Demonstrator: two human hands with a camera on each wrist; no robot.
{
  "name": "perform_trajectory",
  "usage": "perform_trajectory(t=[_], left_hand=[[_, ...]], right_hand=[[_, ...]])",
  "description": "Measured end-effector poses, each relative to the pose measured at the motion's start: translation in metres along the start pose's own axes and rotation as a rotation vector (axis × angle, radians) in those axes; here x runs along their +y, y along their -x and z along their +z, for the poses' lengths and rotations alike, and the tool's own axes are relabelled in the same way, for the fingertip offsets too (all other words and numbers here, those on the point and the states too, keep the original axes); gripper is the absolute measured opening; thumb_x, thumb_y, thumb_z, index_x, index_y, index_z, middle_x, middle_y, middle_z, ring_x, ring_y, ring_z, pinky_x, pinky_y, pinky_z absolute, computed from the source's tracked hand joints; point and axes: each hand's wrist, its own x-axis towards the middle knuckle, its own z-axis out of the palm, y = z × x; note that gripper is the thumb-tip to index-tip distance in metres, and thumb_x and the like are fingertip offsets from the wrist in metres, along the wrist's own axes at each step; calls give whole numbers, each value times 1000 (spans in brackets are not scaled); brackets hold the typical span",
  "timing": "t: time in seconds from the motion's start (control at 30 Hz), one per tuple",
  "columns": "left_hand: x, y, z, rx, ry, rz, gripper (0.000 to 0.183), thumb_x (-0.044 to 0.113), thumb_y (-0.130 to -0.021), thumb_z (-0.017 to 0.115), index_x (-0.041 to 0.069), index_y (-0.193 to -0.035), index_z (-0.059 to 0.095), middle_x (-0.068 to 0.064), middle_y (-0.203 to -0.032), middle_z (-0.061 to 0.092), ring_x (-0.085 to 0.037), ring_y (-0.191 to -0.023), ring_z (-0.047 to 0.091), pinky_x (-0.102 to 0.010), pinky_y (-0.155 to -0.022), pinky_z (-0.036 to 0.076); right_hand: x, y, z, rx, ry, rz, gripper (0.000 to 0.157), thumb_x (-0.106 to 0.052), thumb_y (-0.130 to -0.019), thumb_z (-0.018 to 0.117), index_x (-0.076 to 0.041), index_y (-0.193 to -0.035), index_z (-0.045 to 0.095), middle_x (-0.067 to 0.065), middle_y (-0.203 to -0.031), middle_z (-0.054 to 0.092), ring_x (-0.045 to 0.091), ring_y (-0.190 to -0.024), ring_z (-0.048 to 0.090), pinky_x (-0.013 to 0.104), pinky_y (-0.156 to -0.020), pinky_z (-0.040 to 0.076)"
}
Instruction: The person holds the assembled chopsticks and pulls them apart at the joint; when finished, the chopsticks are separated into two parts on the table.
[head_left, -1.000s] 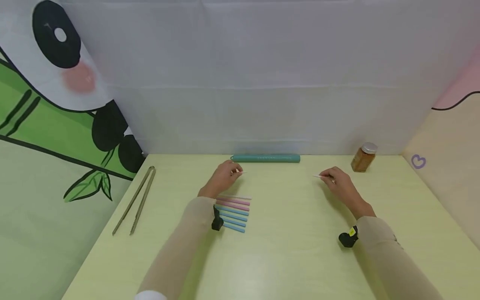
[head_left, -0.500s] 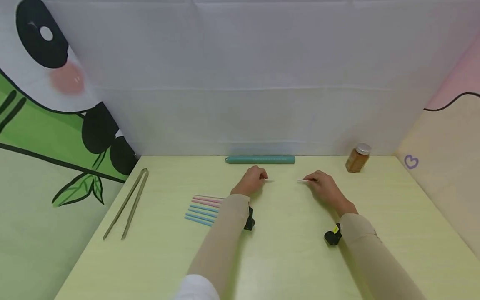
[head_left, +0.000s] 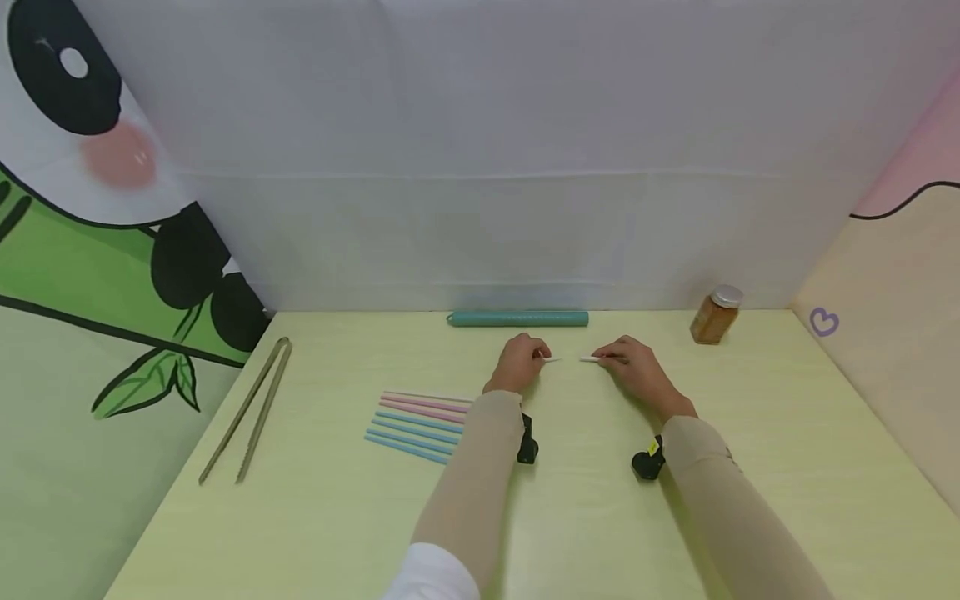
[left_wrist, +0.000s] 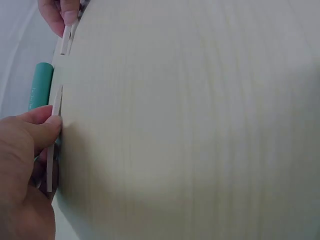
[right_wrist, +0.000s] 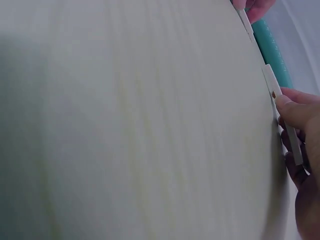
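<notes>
My left hand (head_left: 517, 364) is over the back middle of the table, thumb and fingertips pinching a slim white stick (left_wrist: 57, 102) that tapers at its tip. Across from it, my right hand (head_left: 636, 371) pinches a second white stick (right_wrist: 270, 79), squared at its end and marked by a small brown spot near the thumb. The two stick ends face each other with a short gap between. Several slim pink sticks (head_left: 420, 408) and blue sticks (head_left: 412, 435) lie side by side left of my left forearm, partly hidden by the sleeve.
A teal cylinder (head_left: 517, 318) lies along the table's back edge, just behind the hands. To the right stands a glass jar (head_left: 715, 317) with a silver lid and brown contents. Metal tongs (head_left: 251, 400) lie at the left. A white backdrop (head_left: 480, 167) rises behind.
My left hand has moved right with its white stick, away from the coloured sticks. My right hand has come a little left, so the stick ends are much closer together.
</notes>
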Motion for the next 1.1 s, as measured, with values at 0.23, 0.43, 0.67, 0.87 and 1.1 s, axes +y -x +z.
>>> perform_trajectory(t=[0.23,0.43,0.67,0.87,1.1], left_hand=[[2,-4,10,54,2,41,12,4,-92,62,9,-95,72,-7,-90,61,-19,-84,55,-30,-78,47],[9,-6,17,70,-6,18,13,7,-94,60,12,-96,72,-5,-93,60,-22,-92,55,-33,-83,46],[12,-10,26,62,-14,-24,14,12,-94,60,16,-99,72,-3,-97,60,-23,-98,54,-37,-89,45],[16,-12,33,64,-23,-23,14,13,-95,60,18,-99,72,-1,-96,59,-22,-96,53,-36,-88,45],[16,-16,36,72,-14,-17,14,13,-95,59,19,-97,71,-1,-96,58,-21,-93,51,-37,-87,43]], right_hand=[[6,2,-2,14,28,-1,17,-13,-90,66,-10,-105,75,10,-92,59,22,-83,54,35,-73,44],[11,4,-3,49,14,2,18,-14,-90,67,-10,-105,75,12,-94,59,23,-82,53,33,-70,40],[19,9,-8,65,17,33,19,-14,-90,67,-10,-107,75,13,-95,58,24,-82,52,33,-70,38],[23,12,-11,84,22,22,19,-11,-88,68,-8,-106,75,15,-94,57,25,-80,50,33,-69,37],[27,10,-9,100,30,-2,19,-9,-87,69,-8,-105,75,14,-93,56,24,-80,49,32,-69,36]])
